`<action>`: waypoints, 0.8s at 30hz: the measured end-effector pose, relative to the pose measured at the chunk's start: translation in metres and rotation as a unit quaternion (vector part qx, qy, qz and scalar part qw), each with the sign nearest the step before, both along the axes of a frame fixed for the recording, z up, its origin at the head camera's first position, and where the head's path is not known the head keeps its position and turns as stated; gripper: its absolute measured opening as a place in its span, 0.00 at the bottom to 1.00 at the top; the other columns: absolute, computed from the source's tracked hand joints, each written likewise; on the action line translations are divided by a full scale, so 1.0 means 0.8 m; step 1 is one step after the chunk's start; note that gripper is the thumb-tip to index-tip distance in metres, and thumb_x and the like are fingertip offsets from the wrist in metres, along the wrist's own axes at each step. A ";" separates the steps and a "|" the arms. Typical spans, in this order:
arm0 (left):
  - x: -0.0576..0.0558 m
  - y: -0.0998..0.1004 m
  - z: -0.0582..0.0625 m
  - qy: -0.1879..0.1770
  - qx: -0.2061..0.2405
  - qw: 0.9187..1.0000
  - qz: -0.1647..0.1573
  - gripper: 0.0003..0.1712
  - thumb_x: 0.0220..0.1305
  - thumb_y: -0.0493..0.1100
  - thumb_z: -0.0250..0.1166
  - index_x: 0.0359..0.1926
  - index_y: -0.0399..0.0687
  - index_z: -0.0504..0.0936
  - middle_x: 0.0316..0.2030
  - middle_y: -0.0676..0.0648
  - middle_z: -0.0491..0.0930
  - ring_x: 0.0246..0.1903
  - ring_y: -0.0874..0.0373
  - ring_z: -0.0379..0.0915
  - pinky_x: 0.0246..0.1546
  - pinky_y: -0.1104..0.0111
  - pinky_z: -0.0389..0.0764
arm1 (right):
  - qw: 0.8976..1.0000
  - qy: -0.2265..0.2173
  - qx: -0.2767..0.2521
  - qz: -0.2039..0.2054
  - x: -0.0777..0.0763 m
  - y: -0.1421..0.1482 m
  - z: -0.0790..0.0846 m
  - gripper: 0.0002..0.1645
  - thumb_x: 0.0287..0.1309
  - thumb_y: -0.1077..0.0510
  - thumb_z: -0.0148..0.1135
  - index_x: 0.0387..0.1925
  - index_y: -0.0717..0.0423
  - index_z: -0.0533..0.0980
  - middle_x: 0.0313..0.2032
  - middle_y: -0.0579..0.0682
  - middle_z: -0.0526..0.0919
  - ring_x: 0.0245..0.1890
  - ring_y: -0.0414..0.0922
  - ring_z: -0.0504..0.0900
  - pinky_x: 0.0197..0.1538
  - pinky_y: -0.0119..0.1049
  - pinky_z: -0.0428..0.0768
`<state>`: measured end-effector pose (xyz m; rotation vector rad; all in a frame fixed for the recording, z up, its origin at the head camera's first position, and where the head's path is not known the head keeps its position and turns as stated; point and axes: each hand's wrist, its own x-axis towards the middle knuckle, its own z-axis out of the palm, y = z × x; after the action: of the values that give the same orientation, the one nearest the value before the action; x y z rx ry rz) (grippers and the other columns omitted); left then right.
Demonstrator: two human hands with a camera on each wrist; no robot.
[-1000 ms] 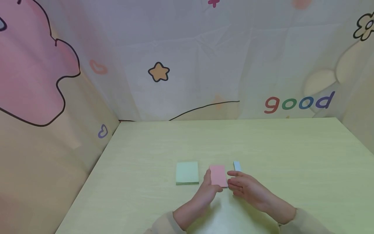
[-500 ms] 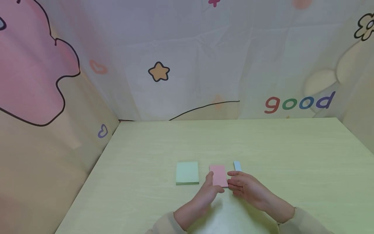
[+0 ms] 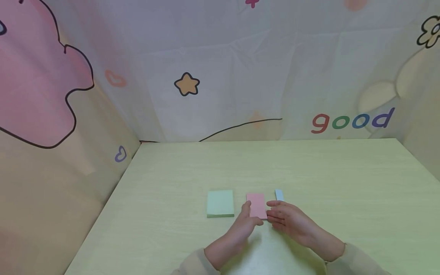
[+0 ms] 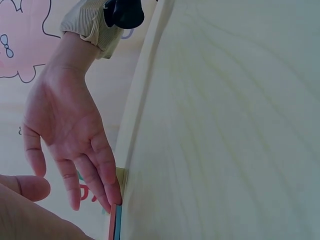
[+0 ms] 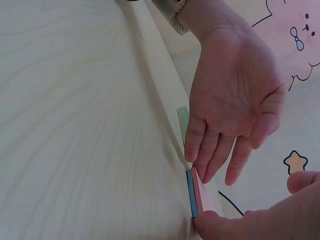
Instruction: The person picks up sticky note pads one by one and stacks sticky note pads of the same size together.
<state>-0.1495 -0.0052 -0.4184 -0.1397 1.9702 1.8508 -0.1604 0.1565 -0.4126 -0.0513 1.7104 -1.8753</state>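
A pink sticky-note pad (image 3: pixel 258 206) lies on the table between my two hands. In the right wrist view a blue layer (image 5: pixel 192 192) shows directly under the pink pad. My left hand (image 3: pixel 238 231) touches the pad's left side, fingers extended and thumb near its front edge. My right hand (image 3: pixel 293 225) has straight fingers, with the fingertips at the pad's right edge. Just beyond the right fingers a narrow light-blue pad (image 3: pixel 279 194) is partly covered by them. To the left lies a square mint-green sticky-note pad (image 3: pixel 220 203), apart from both hands.
The pale green table (image 3: pixel 165 172) stretches around the pads. A printed cloth backdrop (image 3: pixel 223 84) stands along its back edge and left side.
My left fingers have slid slightly toward me along the pink pad's side. The pad has shifted very slightly away from me. My right hand has barely moved.
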 end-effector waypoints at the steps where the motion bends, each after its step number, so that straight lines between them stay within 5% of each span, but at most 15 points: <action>1: 0.000 0.000 0.000 0.001 0.000 1.000 0.001 0.44 0.51 0.35 0.54 0.66 0.38 0.42 0.67 0.34 0.40 0.66 0.40 0.33 0.59 0.41 0.39 | 1.000 0.001 -0.001 0.000 0.000 0.000 0.000 0.35 0.62 0.51 0.41 0.62 0.68 0.47 0.62 0.69 0.53 0.61 0.55 0.60 0.63 0.48 0.57; 7: -0.004 0.001 -0.001 0.007 -0.002 1.000 0.009 0.43 0.51 0.36 0.53 0.66 0.38 0.44 0.67 0.34 0.42 0.66 0.40 0.35 0.59 0.41 0.41 | 1.000 0.003 -0.008 -0.003 -0.001 -0.004 0.000 0.34 0.62 0.52 0.40 0.62 0.69 0.45 0.63 0.70 0.50 0.63 0.59 0.55 0.64 0.50 0.53; 24: -0.007 0.005 -0.002 0.009 -0.005 1.000 0.025 0.43 0.49 0.35 0.54 0.66 0.39 0.46 0.66 0.35 0.42 0.66 0.40 0.35 0.60 0.43 0.43 | 1.000 0.008 0.007 -0.021 -0.004 -0.010 0.003 0.33 0.61 0.54 0.41 0.62 0.68 0.48 0.61 0.66 0.56 0.60 0.53 0.61 0.61 0.44 0.59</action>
<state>-0.1549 -0.0010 -0.4198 -0.1771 2.0054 1.8808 -0.1639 0.1481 -0.4104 -0.0246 1.7488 -1.8984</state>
